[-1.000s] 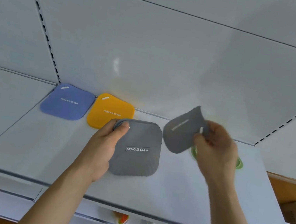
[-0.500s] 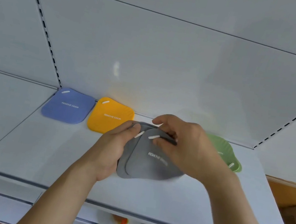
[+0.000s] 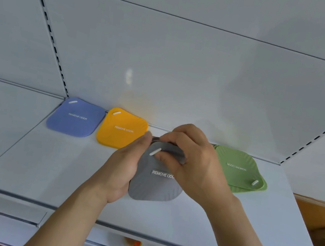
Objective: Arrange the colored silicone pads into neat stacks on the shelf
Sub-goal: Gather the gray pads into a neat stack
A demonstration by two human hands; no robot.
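Four colours sit on the shelf [image 3: 24, 156]: blue pad [image 3: 76, 117], yellow pad [image 3: 122, 129] and green stack [image 3: 237, 168] laid flat at the back. Left hand [image 3: 122, 167] and right hand [image 3: 191, 165] both pinch the grey pads [image 3: 154, 183] mid-shelf, fingers curled at the top corner. Grey looks unsquared; the rest seems done.

Shelf [image 3: 43, 168] white, smooth, faintly glossy, apparently painted metal; grey pad [image 3: 153, 187] matt, finely ribbed, rubbery; blue pad [image 3: 76, 117], yellow pad [image 3: 123, 129] and green pad [image 3: 235, 166] matt.
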